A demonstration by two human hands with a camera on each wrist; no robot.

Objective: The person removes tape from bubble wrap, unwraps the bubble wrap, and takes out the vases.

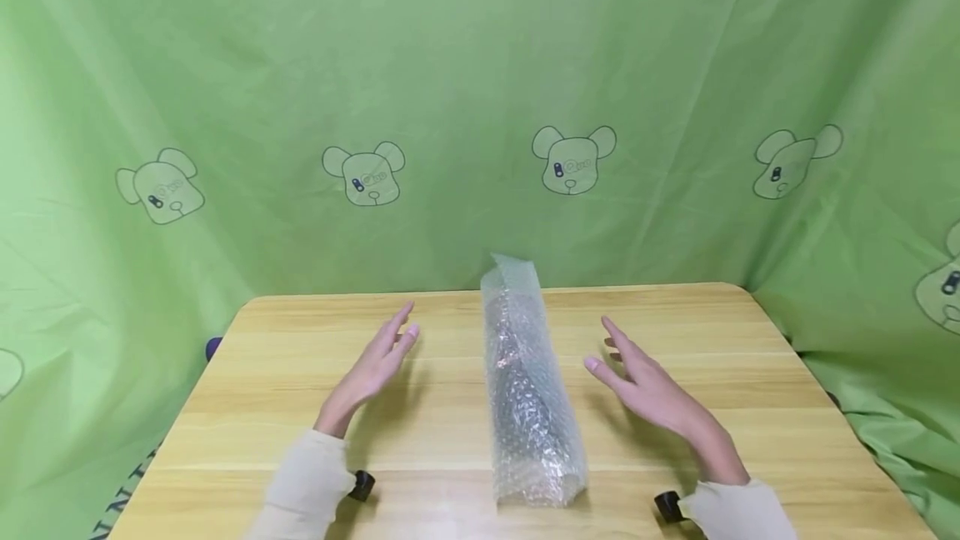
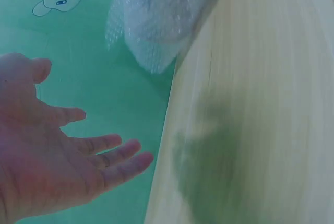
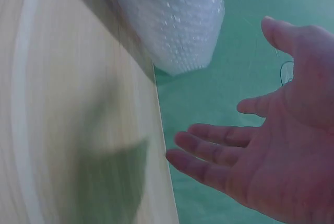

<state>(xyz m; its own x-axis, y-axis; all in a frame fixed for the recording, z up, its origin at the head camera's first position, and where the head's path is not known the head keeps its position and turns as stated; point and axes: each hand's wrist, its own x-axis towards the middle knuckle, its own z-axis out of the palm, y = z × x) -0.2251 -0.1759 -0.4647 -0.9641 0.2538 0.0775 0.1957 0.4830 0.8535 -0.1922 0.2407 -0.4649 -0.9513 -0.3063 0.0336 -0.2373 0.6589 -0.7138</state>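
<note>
A long bundle in clear bubble wrap point(image 1: 528, 390) lies lengthwise on the wooden table, its far end at the back edge. What is inside the wrap is hidden; a darker shape shows faintly through it. To its left, my left hand point(image 1: 375, 361) hovers over the table, fingers extended and apart from the bundle. My right hand point(image 1: 648, 386) hovers on the other side, palm toward the wrap, fingers spread. Both wrist views show the palms holding nothing, with the bubble wrap point(image 2: 162, 15) beyond the fingers.
The light wooden table point(image 1: 247, 407) has rounded back corners. Green cloth point(image 1: 465, 90) printed with bear heads hangs behind it and along both sides. A small dark purple object point(image 1: 213, 347) shows at the table's left edge. Dark wrist bands point(image 1: 362, 486) show at the sleeves.
</note>
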